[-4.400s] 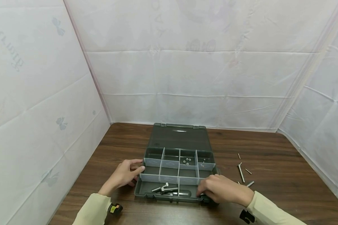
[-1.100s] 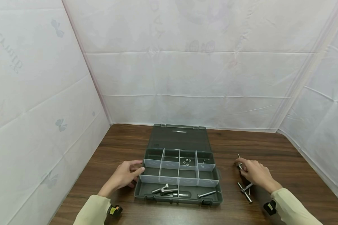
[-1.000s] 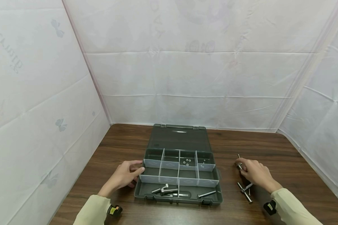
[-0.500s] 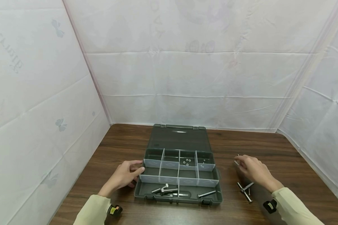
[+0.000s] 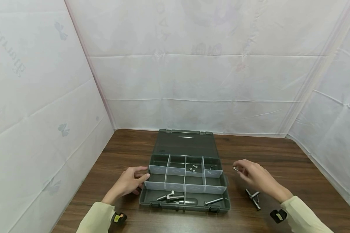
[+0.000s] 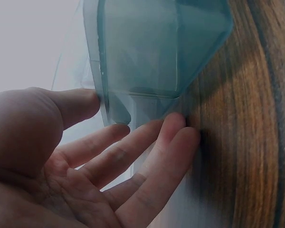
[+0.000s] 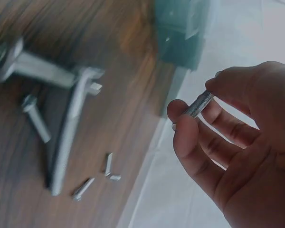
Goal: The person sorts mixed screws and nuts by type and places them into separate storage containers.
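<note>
A small threaded bolt [image 7: 199, 103] is pinched between the thumb and fingertips of my right hand [image 5: 255, 176], raised to the right of the grey-green box. My left hand [image 5: 127, 181] rests at the box's left side. In the left wrist view its thumb [image 6: 83, 105] touches the rim and the fairly straight fingers [image 6: 118, 154] lie along the wall. The compartment box [image 5: 228, 202] stands with its lid [image 5: 186, 145] raised. One long bolt [image 5: 213, 201] lies in the front right compartment, thicker bolts [image 5: 175, 196] in the front left one. Several nuts [image 5: 193, 166] sit in a back compartment.
Crossed larger bolts [image 5: 253, 198] lie on the dark wooden table [image 5: 128, 142] in front of my right hand, with a shorter bolt [image 7: 36, 118] beside them. The right wrist view also has several tiny screws [image 7: 83, 189] on the table. White sheeting [image 5: 192, 81] surrounds the table.
My right hand has left the front right compartment, where a long bolt now lies, gone to the loose bolts, and come back leftward with a small bolt. My left hand stays put.
</note>
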`<state>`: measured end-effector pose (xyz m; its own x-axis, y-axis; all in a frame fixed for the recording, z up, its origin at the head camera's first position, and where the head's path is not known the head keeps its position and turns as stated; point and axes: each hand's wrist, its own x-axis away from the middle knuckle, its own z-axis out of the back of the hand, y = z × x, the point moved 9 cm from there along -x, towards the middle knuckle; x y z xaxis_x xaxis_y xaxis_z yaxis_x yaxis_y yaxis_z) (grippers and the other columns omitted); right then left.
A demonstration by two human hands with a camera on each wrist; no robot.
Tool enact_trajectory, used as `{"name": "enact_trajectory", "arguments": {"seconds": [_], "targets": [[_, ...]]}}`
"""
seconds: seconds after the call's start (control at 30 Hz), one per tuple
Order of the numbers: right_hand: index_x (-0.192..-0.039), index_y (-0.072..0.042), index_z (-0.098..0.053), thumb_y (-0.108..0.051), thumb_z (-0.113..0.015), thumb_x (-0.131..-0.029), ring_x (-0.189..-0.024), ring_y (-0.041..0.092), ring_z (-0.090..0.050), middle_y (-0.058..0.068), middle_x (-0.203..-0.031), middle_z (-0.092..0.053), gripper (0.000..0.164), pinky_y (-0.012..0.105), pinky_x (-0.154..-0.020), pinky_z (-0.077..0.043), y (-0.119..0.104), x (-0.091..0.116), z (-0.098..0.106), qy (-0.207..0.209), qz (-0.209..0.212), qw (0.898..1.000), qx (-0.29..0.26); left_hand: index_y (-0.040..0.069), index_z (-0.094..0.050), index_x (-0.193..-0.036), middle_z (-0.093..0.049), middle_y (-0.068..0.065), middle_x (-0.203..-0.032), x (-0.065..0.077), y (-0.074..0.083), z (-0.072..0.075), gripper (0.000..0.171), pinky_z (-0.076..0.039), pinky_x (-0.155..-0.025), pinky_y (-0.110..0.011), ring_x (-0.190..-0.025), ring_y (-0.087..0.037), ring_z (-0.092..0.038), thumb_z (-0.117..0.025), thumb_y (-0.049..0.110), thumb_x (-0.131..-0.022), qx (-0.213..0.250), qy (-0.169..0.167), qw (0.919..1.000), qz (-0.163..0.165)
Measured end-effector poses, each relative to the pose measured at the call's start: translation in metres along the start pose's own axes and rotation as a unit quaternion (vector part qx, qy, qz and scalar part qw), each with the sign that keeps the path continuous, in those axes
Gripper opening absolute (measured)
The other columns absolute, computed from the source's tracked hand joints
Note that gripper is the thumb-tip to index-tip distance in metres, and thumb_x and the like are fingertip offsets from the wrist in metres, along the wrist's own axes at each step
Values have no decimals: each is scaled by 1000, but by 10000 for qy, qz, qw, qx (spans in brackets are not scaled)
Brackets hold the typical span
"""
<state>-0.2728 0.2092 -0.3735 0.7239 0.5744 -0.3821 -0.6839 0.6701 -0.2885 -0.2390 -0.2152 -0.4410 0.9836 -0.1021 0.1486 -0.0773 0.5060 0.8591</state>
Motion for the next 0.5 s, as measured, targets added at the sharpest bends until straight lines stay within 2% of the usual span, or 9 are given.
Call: {"name": "enact_trajectory", "arguments": {"seconds": [0.13, 0.3, 0.5], "targets": [[-113, -15, -67, 2, -71, -91, -77, -4, -60, -10, -91, -68, 27, 23, -59, -53, -12, -5, 1, -87, -67, 9999, -110, -1, -57, -143, -73, -19, -118, 0, 0, 0, 51, -61, -55, -40, -72, -21, -70, -70, 23, -101, -1, 12, 10000, 12], [-114, -18, -65, -1, -71, -93, -76, -7, -61, -16, -90, -68, 28, 22, -59, -54, -26, -10, 6, 6, -84, 9999, -113, 0, -58, -143, -73, -18, -117, 0, -1, 1, 49, -61, -55, -41, -72, -21, -70, -70, 22, -101, -17, 63, 9999, 81], [-117, -17, -64, -2, -73, -93, -74, -6, -63, -16, -87, -70, 30, 22, -59, -54, -46, -15, 7, 101, 174, 9996, -203, 0, -58, -143, -73, -18, -116, 1, 0, 1, 49, -61, -55, -40, -72, -21, -69, -70, 21, -101, -27, 66, 9999, 70]]}}
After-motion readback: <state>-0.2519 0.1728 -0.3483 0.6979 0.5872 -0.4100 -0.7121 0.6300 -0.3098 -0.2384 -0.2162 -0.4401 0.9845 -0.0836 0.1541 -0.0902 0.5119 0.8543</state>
